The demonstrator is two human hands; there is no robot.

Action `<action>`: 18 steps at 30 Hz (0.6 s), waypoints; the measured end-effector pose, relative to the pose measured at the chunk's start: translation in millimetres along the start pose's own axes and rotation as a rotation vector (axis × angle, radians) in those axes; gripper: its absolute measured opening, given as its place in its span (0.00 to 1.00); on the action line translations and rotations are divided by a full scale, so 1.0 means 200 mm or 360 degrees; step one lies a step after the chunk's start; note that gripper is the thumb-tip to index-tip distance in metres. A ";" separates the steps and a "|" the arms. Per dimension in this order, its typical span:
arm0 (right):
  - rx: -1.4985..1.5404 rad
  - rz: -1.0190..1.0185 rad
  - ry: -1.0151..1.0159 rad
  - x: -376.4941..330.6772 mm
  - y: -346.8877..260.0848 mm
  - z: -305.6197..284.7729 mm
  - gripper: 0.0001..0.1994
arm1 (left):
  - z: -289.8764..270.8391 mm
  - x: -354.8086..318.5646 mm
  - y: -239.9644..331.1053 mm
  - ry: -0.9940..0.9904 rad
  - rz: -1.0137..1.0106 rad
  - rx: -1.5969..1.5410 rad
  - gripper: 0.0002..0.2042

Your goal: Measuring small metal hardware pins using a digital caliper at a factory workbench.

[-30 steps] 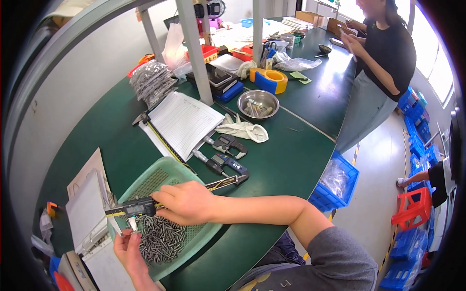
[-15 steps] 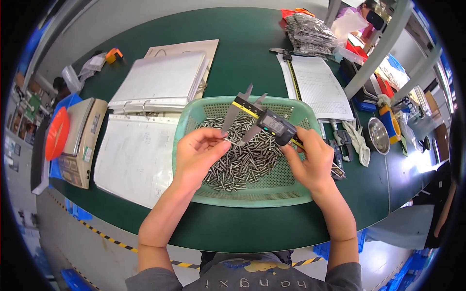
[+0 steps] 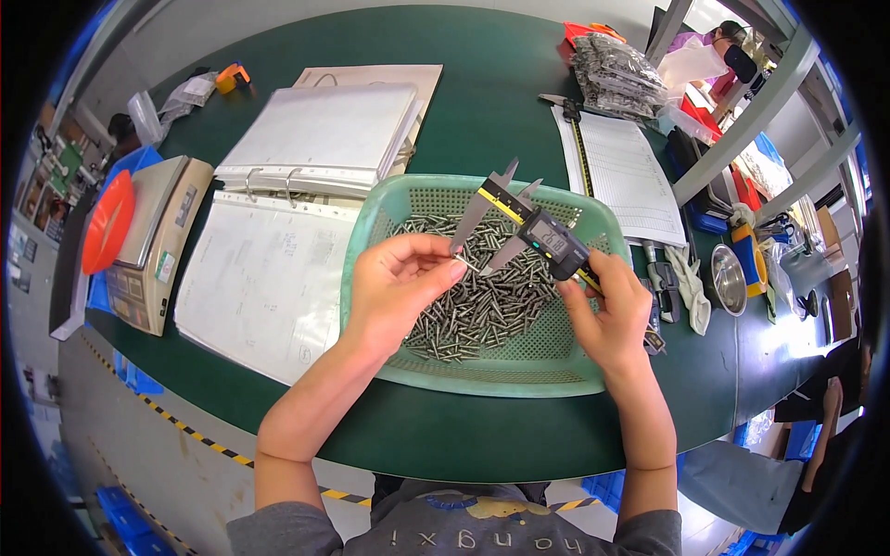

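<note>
My left hand (image 3: pixel 405 283) pinches a small metal pin (image 3: pixel 471 264) between thumb and forefinger. My right hand (image 3: pixel 612 310) grips a digital caliper (image 3: pixel 549 236) by its slide and beam. The caliper is tilted, its long jaws pointing down and to the left. The pin lies across the gap between these jaws; whether both jaws touch it I cannot tell. Below both hands sits a green perforated plastic basket (image 3: pixel 491 382) with a heap of similar metal pins (image 3: pixel 487 315) in it.
An open ring binder (image 3: pixel 269 269) lies left of the basket, with a scale (image 3: pixel 153 250) beyond it. To the right are a second caliper (image 3: pixel 579 139) on a printed sheet (image 3: pixel 635 176), a white glove (image 3: pixel 688 287) and a metal bowl (image 3: pixel 729 278). Bagged parts (image 3: pixel 616 74) are piled at the back.
The whole view has shifted a little, so the basket, hands and caliper appear farther right. My grip on the pin and the caliper looks the same. At the lower right, another person's hand now shows.
</note>
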State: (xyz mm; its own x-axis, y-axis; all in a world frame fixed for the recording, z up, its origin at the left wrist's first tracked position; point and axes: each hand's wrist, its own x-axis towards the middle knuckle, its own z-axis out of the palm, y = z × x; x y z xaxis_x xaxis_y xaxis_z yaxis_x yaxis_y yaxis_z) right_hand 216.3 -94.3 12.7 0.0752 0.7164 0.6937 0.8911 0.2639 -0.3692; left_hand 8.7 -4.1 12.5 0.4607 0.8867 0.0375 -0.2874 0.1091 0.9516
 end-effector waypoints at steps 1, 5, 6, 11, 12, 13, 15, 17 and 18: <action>-0.0001 0.0002 -0.0004 0.00 0.00 0.00 0.15 | 0.00 0.00 0.00 -0.0015 -0.0007 -0.0006 0.09; 0.0012 0.0015 -0.0022 0.01 0.00 0.00 0.15 | -0.01 0.00 0.00 0.0000 0.0004 -0.0006 0.09; 0.0013 0.0022 -0.0032 0.01 0.00 0.00 0.15 | -0.01 0.00 0.00 -0.0001 0.0013 -0.0007 0.09; -0.0003 0.0045 -0.0033 0.01 -0.01 -0.01 0.14 | -0.01 0.00 0.00 -0.0004 0.0003 0.0002 0.09; -0.0001 0.0047 -0.0026 0.01 -0.01 -0.01 0.14 | -0.01 0.00 0.00 -0.0003 0.0011 -0.0002 0.09; -0.0003 0.0050 -0.0027 0.01 -0.01 -0.01 0.14 | -0.01 0.00 0.00 -0.0002 0.0019 -0.0006 0.09; -0.0022 0.0046 -0.0004 0.01 -0.01 -0.01 0.14 | 0.00 0.00 0.00 -0.0007 0.0015 -0.0002 0.09; -0.0023 0.0058 0.0005 0.01 -0.01 -0.01 0.14 | 0.00 0.00 0.00 -0.0013 0.0010 0.0001 0.09; -0.0023 0.0067 0.0013 0.01 -0.01 -0.01 0.14 | 0.00 0.00 0.00 -0.0018 0.0007 -0.0002 0.10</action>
State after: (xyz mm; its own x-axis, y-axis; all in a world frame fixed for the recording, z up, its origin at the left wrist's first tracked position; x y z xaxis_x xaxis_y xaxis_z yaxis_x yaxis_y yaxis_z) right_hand 215.5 -94.2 15.7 0.1162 0.7214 0.6827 0.8933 0.2245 -0.3893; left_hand 8.3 -3.2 12.7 0.4687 0.8822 0.0452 -0.2904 0.1055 0.9511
